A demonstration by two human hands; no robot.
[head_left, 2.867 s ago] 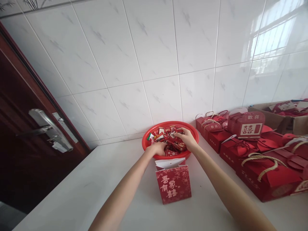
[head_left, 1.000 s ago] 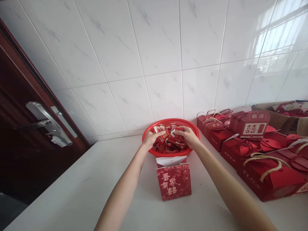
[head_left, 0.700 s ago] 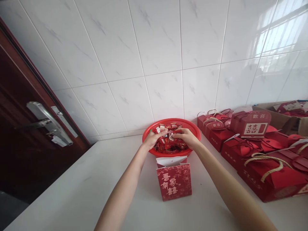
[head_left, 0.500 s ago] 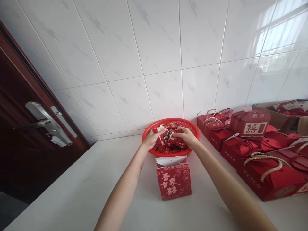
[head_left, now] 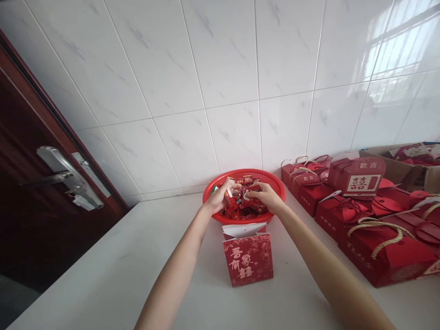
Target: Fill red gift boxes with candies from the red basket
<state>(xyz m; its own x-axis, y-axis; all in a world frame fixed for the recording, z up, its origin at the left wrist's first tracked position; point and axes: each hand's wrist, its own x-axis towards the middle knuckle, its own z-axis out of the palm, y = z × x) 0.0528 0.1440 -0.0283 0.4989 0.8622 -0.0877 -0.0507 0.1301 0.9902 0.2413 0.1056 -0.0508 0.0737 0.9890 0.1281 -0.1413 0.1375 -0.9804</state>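
A red plastic basket (head_left: 282, 195) full of small wrapped candies (head_left: 252, 211) stands against the wall. Inside its left part, my left hand (head_left: 217, 200) is curled around a few candies in red and white wrappers (head_left: 228, 198); a bit of green wrapper shows beside the thumb. My right hand (head_left: 270, 197) reaches over the right rim, its fingers pinching a dark red wrapped candy (head_left: 246, 195). Just in front of the basket a red paper gift bag (head_left: 248, 261) with pale lettering stands upright, its top open. Its inside is mostly hidden.
Several red gift boxes (head_left: 388, 250) with rope handles line the right side of the white table (head_left: 103, 270). One smaller box (head_left: 355, 178) sits on top of them. Behind is a cardboard carton (head_left: 410, 176). At left is a dark red door (head_left: 41, 220) with a metal handle.
The fingers of my left hand have loosened and turned slightly, and the candies by them have shifted. My right hand has barely moved; the bag stands where it was.
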